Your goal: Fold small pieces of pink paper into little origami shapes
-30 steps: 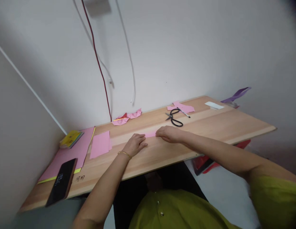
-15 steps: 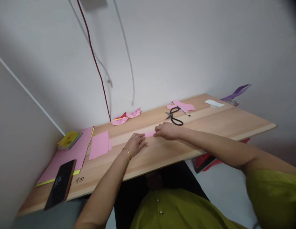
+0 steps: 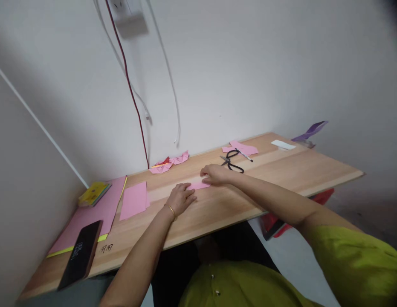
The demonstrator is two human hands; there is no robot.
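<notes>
A narrow strip of pink paper (image 3: 198, 186) lies flat on the wooden table. My left hand (image 3: 181, 198), with a gold bracelet at the wrist, rests at its left end; the fingers are apart and the fingertips touch the paper. Over the strip's right end is my right hand (image 3: 215, 175), its fingers bent, with a gap between the thumb and the forefinger. The paper's right end is partly hidden beneath this hand. Just beyond my right hand lie black-handled scissors (image 3: 229, 160), with a pen (image 3: 244, 155) beside them.
Pink paper pieces (image 3: 248, 148) lie near the scissors, folded pink paper (image 3: 161, 167) by the wall. Left are pink sheets (image 3: 134, 200), a large pink sheet (image 3: 70, 226), a yellow pad (image 3: 93, 192) and a phone (image 3: 79, 256). A white strip (image 3: 283, 144) sits far right. Cables (image 3: 131, 91) hang down.
My right hand has shifted slightly left along the pink strip, its thumb and forefinger further apart. My left hand stays at the left end. The view has tilted up a little.
</notes>
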